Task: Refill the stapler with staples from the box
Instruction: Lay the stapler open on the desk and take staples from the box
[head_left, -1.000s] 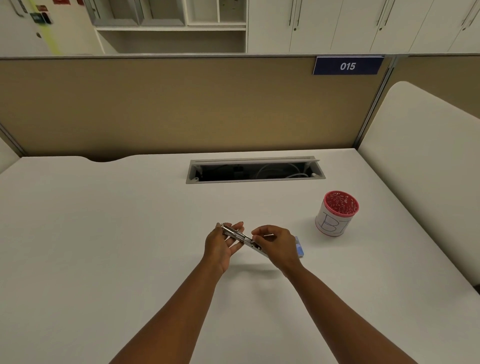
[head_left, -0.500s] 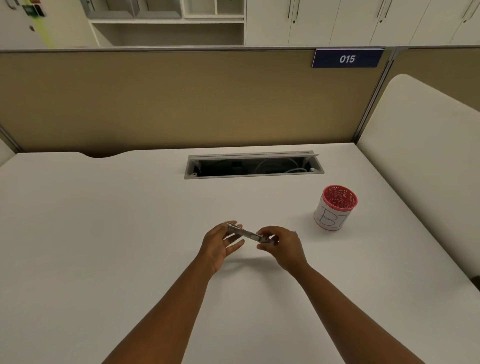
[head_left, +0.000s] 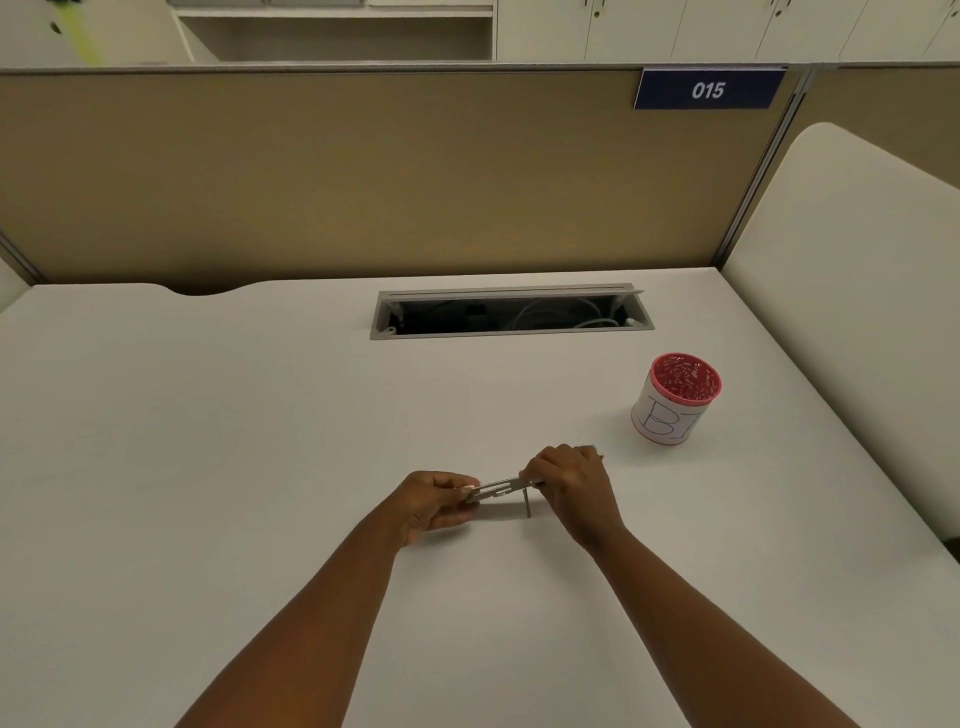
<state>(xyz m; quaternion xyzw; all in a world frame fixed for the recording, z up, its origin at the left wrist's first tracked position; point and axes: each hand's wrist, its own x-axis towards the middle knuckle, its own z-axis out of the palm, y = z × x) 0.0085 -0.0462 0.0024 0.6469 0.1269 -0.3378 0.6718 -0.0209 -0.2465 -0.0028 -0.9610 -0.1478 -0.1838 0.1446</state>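
Note:
A small silver metal stapler (head_left: 500, 488) is held level just above the white desk (head_left: 208, 441), between both hands. My left hand (head_left: 434, 501) pinches its left end with closed fingers. My right hand (head_left: 569, 480) is closed over its right end, hiding that part. A thin metal piece (head_left: 528, 504) hangs straight down from the stapler near my right hand. The staple box is hidden; only a sliver of something shows behind my right hand at its far edge.
A red mesh cup (head_left: 675, 397) wrapped in white paper stands to the right of my hands. An open cable slot (head_left: 511, 314) lies in the desk further back. A tan partition (head_left: 363, 171) closes the back; a white panel (head_left: 857, 291) bounds the right.
My left hand went from an open palm under the stapler to a closed pinch on its end. The stapler levelled out, and a thin metal piece now hangs down from it.

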